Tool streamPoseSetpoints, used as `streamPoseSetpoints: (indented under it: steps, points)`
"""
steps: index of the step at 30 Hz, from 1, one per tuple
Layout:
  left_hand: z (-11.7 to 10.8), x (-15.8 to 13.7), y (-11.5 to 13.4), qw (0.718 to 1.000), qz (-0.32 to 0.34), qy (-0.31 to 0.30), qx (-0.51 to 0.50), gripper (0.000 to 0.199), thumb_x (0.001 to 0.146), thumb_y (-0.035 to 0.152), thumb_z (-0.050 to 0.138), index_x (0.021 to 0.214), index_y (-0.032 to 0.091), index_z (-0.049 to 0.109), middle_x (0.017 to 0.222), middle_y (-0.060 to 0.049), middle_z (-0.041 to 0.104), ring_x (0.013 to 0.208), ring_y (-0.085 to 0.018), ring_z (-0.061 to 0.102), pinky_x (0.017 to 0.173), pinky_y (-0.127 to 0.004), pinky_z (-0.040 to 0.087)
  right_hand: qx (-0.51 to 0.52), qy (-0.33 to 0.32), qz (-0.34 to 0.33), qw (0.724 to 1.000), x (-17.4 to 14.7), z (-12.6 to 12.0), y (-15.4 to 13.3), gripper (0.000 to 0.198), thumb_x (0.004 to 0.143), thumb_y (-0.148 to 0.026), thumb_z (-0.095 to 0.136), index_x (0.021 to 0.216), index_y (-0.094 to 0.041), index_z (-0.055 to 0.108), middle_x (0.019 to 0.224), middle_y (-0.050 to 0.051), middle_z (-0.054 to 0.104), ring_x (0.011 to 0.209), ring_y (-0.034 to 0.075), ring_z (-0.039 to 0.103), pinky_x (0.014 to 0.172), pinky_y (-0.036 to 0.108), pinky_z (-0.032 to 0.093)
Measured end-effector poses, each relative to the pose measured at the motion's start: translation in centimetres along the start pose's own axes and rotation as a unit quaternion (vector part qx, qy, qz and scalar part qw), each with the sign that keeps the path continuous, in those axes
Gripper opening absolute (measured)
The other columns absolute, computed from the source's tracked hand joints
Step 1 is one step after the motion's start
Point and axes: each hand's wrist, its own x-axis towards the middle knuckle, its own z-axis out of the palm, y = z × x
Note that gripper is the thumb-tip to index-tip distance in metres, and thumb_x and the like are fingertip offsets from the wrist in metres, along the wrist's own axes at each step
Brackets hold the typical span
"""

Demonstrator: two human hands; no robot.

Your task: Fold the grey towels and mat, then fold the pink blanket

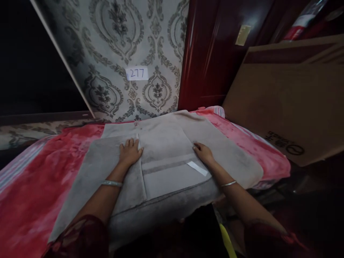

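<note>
A large grey towel-like cloth is spread over a red and pink blanket, with its left part folded inward. My left hand presses on that folded part near its straight edge, palm down and fingers apart. Toward the right, my right hand has its fingers curled together at an edge of the cloth and appears to pinch it. Just below this hand lies a white strip, perhaps a label. A darker band crosses the cloth between the hands.
The red blanket shows on both sides of the cloth. A big cardboard box stands at the right, with a bottle behind it. Patterned wallpaper bearing a paper marked 277 rises behind. A dark screen is at upper left.
</note>
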Motion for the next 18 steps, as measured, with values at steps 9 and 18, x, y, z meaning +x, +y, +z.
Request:
streamPoseSetpoints:
  steps: [9,18]
  points:
    - [0.1,0.4,-0.3,1.000,-0.011,-0.024,-0.003,0.067,0.099,0.045,0.037,0.157,0.012,0.034,0.165,-0.021,0.030,0.154,-0.035,0.026,0.121,-0.060,0.022,0.021,0.081,-0.022,0.996,-1.2,2.1,1.0,0.042,0.094,-0.031,0.049,0.130,-0.017,0.067,0.116,0.014,0.070,0.103,0.026,0.066,0.089,0.036,0.050]
    - [-1.7,4.0,-2.1,0.999,-0.021,0.012,-0.046,0.044,0.097,0.027,0.039,0.128,0.019,0.069,0.134,-0.015,0.063,0.128,-0.029,0.055,0.107,-0.039,0.044,0.031,0.087,-0.036,0.995,-1.0,2.6,1.7,0.043,0.093,-0.033,0.049,0.126,-0.016,0.069,0.111,0.014,0.071,0.101,0.027,0.066,0.087,0.039,0.051]
